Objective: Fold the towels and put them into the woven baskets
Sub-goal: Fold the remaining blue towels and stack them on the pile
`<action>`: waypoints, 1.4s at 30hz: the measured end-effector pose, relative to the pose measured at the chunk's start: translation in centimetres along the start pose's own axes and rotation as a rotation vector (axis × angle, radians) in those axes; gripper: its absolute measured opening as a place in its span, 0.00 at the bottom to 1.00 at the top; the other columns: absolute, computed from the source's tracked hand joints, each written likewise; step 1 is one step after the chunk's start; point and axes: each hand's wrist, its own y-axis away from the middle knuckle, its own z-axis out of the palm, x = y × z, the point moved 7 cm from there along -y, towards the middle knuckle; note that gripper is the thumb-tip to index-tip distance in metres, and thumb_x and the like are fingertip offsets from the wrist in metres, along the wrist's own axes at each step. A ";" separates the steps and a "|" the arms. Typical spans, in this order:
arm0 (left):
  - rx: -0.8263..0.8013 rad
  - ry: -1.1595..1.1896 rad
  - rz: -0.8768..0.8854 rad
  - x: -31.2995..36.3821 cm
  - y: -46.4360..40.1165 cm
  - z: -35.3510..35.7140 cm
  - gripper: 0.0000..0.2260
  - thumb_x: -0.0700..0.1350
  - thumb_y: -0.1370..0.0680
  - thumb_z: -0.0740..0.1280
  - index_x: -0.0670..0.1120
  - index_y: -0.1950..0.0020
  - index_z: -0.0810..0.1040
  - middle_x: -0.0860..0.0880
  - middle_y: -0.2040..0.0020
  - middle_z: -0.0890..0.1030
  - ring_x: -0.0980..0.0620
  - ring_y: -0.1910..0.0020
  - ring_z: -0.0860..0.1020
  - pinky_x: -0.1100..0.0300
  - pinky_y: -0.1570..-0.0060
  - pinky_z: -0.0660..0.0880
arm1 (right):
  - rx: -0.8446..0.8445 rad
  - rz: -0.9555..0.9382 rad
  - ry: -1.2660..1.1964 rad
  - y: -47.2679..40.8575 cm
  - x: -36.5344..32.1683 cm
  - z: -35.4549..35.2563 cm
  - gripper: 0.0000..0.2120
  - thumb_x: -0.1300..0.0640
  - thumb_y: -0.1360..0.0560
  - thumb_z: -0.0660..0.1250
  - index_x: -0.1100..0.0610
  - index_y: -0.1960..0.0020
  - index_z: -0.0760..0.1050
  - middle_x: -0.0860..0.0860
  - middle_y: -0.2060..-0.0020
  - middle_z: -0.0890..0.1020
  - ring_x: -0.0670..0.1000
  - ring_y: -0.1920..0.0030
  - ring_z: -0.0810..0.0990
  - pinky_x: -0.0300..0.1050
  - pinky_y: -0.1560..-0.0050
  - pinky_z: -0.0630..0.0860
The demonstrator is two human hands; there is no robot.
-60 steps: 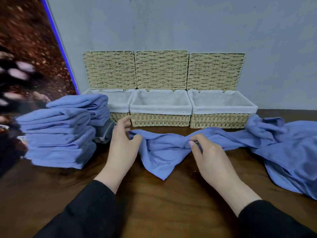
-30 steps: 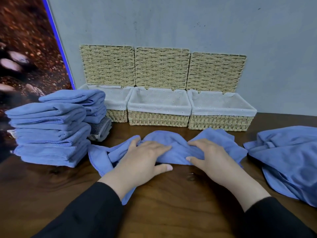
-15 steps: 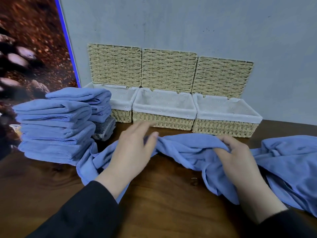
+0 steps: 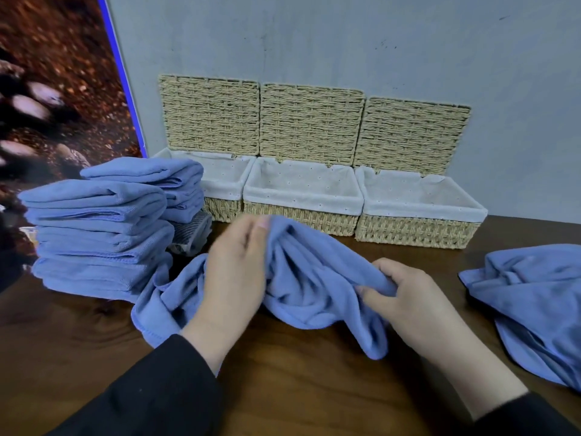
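A crumpled blue towel [image 4: 301, 278] lies bunched on the wooden table [image 4: 283, 388] in front of me. My left hand [image 4: 235, 275] pinches its upper edge between thumb and fingers. My right hand [image 4: 405, 297] grips a fold on its right side. Three woven baskets with white liners stand open against the wall: left [image 4: 220, 209], middle [image 4: 301, 215], right [image 4: 418, 228]. No towel shows inside the middle or right basket. Two stacks of folded blue towels [image 4: 100, 234] sit at the left.
A loose heap of unfolded blue towels [image 4: 531, 303] lies at the right edge. The baskets' lids [image 4: 311, 121] lean upright against the grey wall. A grey striped cloth [image 4: 195, 231] is tucked behind the folded stacks. A patterned panel [image 4: 56, 89] borders the left.
The towel has come apart from the heap at the right and bunched nearer the middle. My left hand now pinches its upper edge and my right hand grips its right side.
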 end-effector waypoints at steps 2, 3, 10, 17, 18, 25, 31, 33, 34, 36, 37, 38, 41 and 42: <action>0.060 0.030 -0.057 -0.7 -0.8 -1.1 0.16 0.48 0.15 0.59 0.46 0.62 0.71 0.51 0.70 0.70 0.58 0.70 0.67 0.64 0.68 0.65 | 0.100 -0.025 -0.072 0.1 -0.3 -0.9 0.07 0.60 0.24 0.70 0.52 0.59 0.75 0.49 0.67 0.77 0.45 0.66 0.71 0.42 0.64 0.67; 0.031 -0.005 -0.068 -1.1 -1.0 -1.1 0.16 0.48 0.15 0.59 0.45 0.62 0.71 0.47 0.69 0.71 0.58 0.70 0.67 0.63 0.69 0.64 | 0.174 -0.036 -0.134 0.3 -0.5 -1.4 0.07 0.60 0.24 0.69 0.52 0.59 0.76 0.49 0.67 0.77 0.45 0.66 0.71 0.44 0.63 0.67; -0.420 -0.291 0.226 1.9 1.7 3.0 0.24 0.65 0.22 0.60 0.65 0.26 0.66 0.66 0.28 0.68 0.65 0.26 0.61 0.66 0.29 0.59 | 0.178 -0.178 -0.305 1.1 -3.0 -0.8 0.13 0.66 0.19 0.62 0.50 0.53 0.79 0.55 0.61 0.79 0.45 0.61 0.73 0.41 0.60 0.70; -0.596 -0.161 0.060 2.8 2.3 6.2 0.10 0.52 0.19 0.67 0.50 0.42 0.80 0.55 0.61 0.78 0.61 0.59 0.73 0.63 0.57 0.70 | 0.116 -0.146 -0.428 1.1 -3.4 0.0 0.08 0.56 0.20 0.69 0.43 0.54 0.77 0.56 0.65 0.82 0.51 0.64 0.77 0.49 0.60 0.71; -0.561 -0.124 0.047 2.9 1.9 5.8 0.11 0.50 0.19 0.67 0.43 0.51 0.79 0.48 0.64 0.74 0.57 0.64 0.70 0.61 0.61 0.68 | 0.078 -0.143 -0.447 1.2 -3.5 -0.1 0.07 0.55 0.21 0.70 0.44 0.54 0.77 0.59 0.65 0.80 0.52 0.65 0.75 0.49 0.61 0.70; -0.360 0.043 -0.056 4.8 0.4 1.7 0.09 0.49 0.16 0.63 0.46 0.52 0.75 0.34 0.57 0.75 0.34 0.61 0.74 0.49 0.60 0.70 | -0.226 -0.034 -0.099 2.0 -1.2 2.4 0.24 0.53 0.23 0.72 0.52 0.69 0.60 0.45 0.74 0.63 0.46 0.72 0.60 0.42 0.68 0.57; -0.269 -0.026 -0.038 7.4 -0.7 -3.7 0.09 0.53 0.17 0.64 0.49 0.51 0.77 0.40 0.57 0.80 0.37 0.57 0.79 0.41 0.59 0.76 | 0.194 0.020 -0.179 2.6 -0.8 -4.4 0.23 0.51 0.21 0.70 0.59 0.66 0.62 0.50 0.73 0.61 0.48 0.71 0.60 0.47 0.66 0.58; -0.232 -0.018 -0.030 8.1 -0.9 -5.3 0.09 0.51 0.16 0.64 0.47 0.50 0.77 0.45 0.60 0.82 0.45 0.61 0.81 0.44 0.63 0.76 | 0.292 0.038 -0.187 3.3 -1.9 -6.7 0.20 0.51 0.21 0.70 0.59 0.66 0.66 0.54 0.73 0.64 0.50 0.72 0.64 0.50 0.69 0.63; -0.211 -0.013 -0.029 8.6 -1.0 -6.0 0.10 0.50 0.16 0.64 0.45 0.49 0.77 0.47 0.63 0.81 0.50 0.66 0.80 0.53 0.68 0.74 | 0.330 0.042 -0.172 3.8 -2.6 -7.7 0.17 0.52 0.22 0.71 0.59 0.63 0.70 0.57 0.72 0.68 0.52 0.72 0.68 0.51 0.72 0.67; -0.152 -0.074 -0.014 9.6 -1.2 -7.6 0.11 0.50 0.16 0.63 0.43 0.50 0.76 0.43 0.67 0.77 0.52 0.73 0.73 0.62 0.73 0.68 | 0.389 0.035 -0.172 4.8 -4.5 -9.7 0.08 0.55 0.21 0.70 0.57 0.55 0.76 0.58 0.67 0.77 0.54 0.73 0.75 0.43 0.76 0.71; -0.117 -0.104 -0.006 10.0 -1.3 -8.3 0.12 0.51 0.16 0.64 0.43 0.51 0.75 0.39 0.67 0.75 0.49 0.73 0.72 0.60 0.72 0.67 | 0.427 0.020 -0.226 5.4 -5.6 -10.7 0.04 0.57 0.21 0.69 0.56 0.53 0.77 0.58 0.64 0.79 0.53 0.74 0.77 0.39 0.77 0.71; -0.090 -0.112 0.001 10.4 -1.5 -9.0 0.12 0.51 0.17 0.64 0.43 0.52 0.75 0.36 0.66 0.74 0.47 0.72 0.72 0.56 0.70 0.67 | 0.456 0.013 -0.324 5.9 -6.5 -11.6 0.01 0.59 0.20 0.68 0.55 0.51 0.78 0.57 0.62 0.80 0.51 0.72 0.79 0.37 0.78 0.71; -0.045 0.014 -0.012 12.0 -1.7 -10.4 0.09 0.48 0.16 0.64 0.43 0.50 0.74 0.41 0.62 0.76 0.50 0.74 0.75 0.57 0.73 0.69 | 0.526 -0.069 -0.687 7.2 -9.6 -13.8 0.09 0.65 0.21 0.68 0.52 0.54 0.77 0.49 0.59 0.83 0.49 0.56 0.84 0.43 0.62 0.82; -0.041 0.119 -0.035 12.7 -1.7 -10.7 0.08 0.47 0.16 0.63 0.43 0.48 0.74 0.43 0.59 0.78 0.51 0.73 0.79 0.59 0.75 0.71 | 0.560 -0.120 -0.757 7.6 -10.8 -14.7 0.10 0.66 0.22 0.68 0.52 0.55 0.76 0.47 0.61 0.83 0.47 0.54 0.84 0.43 0.56 0.83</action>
